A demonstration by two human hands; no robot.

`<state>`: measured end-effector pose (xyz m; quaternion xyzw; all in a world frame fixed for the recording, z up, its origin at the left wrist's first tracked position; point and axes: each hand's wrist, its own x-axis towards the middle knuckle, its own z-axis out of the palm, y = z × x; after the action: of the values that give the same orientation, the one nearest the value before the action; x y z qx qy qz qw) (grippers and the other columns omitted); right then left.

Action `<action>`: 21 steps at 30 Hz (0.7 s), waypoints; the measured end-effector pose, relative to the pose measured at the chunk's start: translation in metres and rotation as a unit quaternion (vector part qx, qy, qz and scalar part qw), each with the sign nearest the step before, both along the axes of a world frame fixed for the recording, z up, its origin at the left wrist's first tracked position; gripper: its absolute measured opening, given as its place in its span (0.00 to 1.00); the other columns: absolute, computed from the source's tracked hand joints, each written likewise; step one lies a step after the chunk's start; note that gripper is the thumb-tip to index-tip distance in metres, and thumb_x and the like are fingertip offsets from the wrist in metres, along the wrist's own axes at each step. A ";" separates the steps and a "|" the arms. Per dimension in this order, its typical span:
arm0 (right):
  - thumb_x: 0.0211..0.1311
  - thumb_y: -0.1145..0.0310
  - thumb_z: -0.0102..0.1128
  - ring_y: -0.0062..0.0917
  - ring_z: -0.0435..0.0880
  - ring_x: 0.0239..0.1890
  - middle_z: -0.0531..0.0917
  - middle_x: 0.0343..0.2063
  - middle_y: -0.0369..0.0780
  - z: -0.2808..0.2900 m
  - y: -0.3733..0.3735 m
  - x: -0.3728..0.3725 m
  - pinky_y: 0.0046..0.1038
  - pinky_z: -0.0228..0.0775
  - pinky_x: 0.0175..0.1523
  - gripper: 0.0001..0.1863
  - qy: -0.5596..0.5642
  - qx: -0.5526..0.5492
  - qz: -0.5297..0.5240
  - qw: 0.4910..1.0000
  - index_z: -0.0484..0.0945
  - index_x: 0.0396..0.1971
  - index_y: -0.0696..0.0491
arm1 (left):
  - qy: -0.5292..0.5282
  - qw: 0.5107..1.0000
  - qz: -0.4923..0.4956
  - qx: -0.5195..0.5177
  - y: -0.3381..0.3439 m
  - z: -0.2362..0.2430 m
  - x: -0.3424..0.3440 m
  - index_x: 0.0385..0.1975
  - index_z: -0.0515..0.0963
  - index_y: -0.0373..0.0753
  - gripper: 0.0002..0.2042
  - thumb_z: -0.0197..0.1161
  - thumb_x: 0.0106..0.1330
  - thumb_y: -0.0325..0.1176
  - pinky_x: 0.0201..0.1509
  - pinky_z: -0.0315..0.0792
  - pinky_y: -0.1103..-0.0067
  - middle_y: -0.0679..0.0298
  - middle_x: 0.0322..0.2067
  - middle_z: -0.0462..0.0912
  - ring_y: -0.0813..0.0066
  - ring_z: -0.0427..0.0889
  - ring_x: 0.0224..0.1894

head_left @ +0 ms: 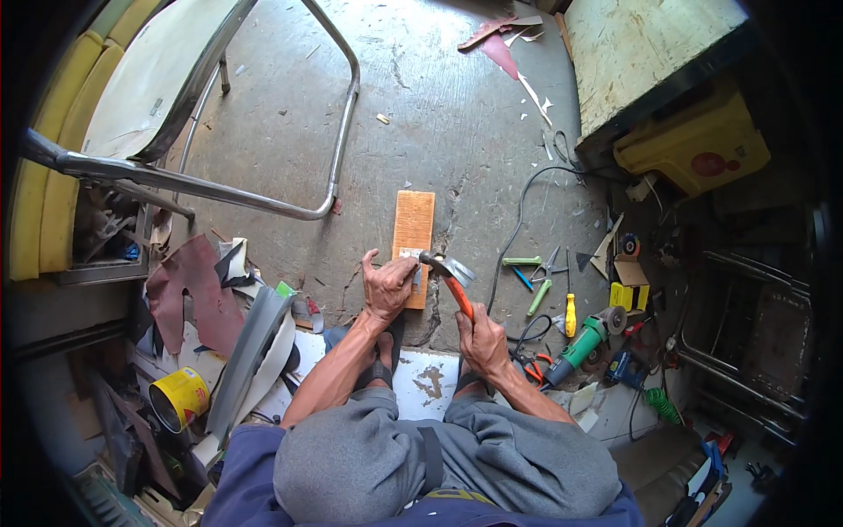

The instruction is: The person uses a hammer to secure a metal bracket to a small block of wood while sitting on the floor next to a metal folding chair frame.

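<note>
On the floor in front of me lies an orange-brown wooden board [414,220], lengthwise away from me. My left hand [388,285] rests over its near half, fingertips pinched together at a small pale piece [409,252] on the wood. What exactly those fingers hold is hidden. My right hand [484,342] is wrapped round the orange handle of a claw hammer [458,294]. The hammer's metal head is right beside my left fingertips, over the board; whether it touches anything there I cannot tell.
Right of me lie pliers [551,266], a yellow-handled screwdriver [571,314], a green angle grinder [580,345] and a black cable [522,211]. A metal-framed chair [338,167] stands at far left. Leather scraps [198,285] and a yellow can [180,398] lie left.
</note>
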<state>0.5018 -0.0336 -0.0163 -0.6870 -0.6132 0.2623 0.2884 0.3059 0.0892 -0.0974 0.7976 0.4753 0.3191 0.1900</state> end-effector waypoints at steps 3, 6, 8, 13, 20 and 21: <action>0.72 0.63 0.58 0.50 0.83 0.23 0.79 0.21 0.50 0.001 0.001 0.003 0.46 0.71 0.23 0.11 -0.064 0.004 0.031 0.997 0.72 0.44 0.55 | -0.001 1.000 -0.008 0.000 -0.001 -0.001 0.001 0.39 0.85 0.45 0.06 0.66 0.65 0.33 0.65 0.57 0.52 0.65 0.38 0.90 0.72 0.89 0.44; 0.72 0.61 0.57 0.49 0.83 0.21 0.82 0.23 0.51 -0.005 0.007 0.008 0.46 0.72 0.22 0.12 -0.122 -0.048 0.061 0.989 0.70 0.42 0.53 | 0.001 1.000 -0.008 0.014 0.000 -0.005 0.001 0.39 0.85 0.46 0.06 0.65 0.66 0.33 0.66 0.56 0.51 0.65 0.38 0.90 0.72 0.89 0.44; 0.72 0.61 0.57 0.50 0.83 0.21 0.82 0.23 0.51 0.009 0.011 0.002 0.47 0.72 0.22 0.11 -0.069 0.013 0.035 0.997 0.70 0.41 0.53 | 0.005 1.000 -0.007 0.011 0.001 -0.001 -0.001 0.40 0.85 0.46 0.06 0.65 0.66 0.33 0.67 0.56 0.51 0.65 0.38 0.90 0.72 0.89 0.43; 0.72 0.61 0.57 0.51 0.83 0.22 0.82 0.23 0.51 0.013 0.014 0.007 0.48 0.72 0.23 0.11 -0.111 -0.086 0.070 0.988 0.69 0.40 0.52 | 0.006 1.000 -0.013 0.019 0.001 -0.005 -0.003 0.41 0.85 0.47 0.07 0.65 0.65 0.33 0.68 0.54 0.50 0.65 0.37 0.90 0.72 0.89 0.43; 0.72 0.60 0.56 0.55 0.81 0.22 0.81 0.22 0.52 0.001 0.013 0.009 0.53 0.70 0.23 0.12 -0.115 -0.088 0.063 0.987 0.67 0.41 0.52 | 0.012 1.000 -0.024 -0.004 0.000 -0.001 -0.001 0.44 0.84 0.47 0.10 0.65 0.65 0.32 0.73 0.51 0.51 0.63 0.40 0.90 0.70 0.89 0.43; 0.72 0.60 0.56 0.55 0.82 0.22 0.82 0.22 0.52 -0.001 0.007 0.011 0.53 0.70 0.23 0.12 -0.107 -0.093 0.051 0.989 0.67 0.41 0.52 | 0.012 1.000 -0.023 -0.003 0.000 -0.002 0.000 0.45 0.84 0.47 0.10 0.65 0.65 0.31 0.73 0.52 0.52 0.62 0.40 0.90 0.70 0.89 0.43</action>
<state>0.5129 -0.0261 -0.0173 -0.7027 -0.6478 0.2576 0.1420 0.3059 0.0888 -0.0995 0.8113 0.4601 0.3039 0.1943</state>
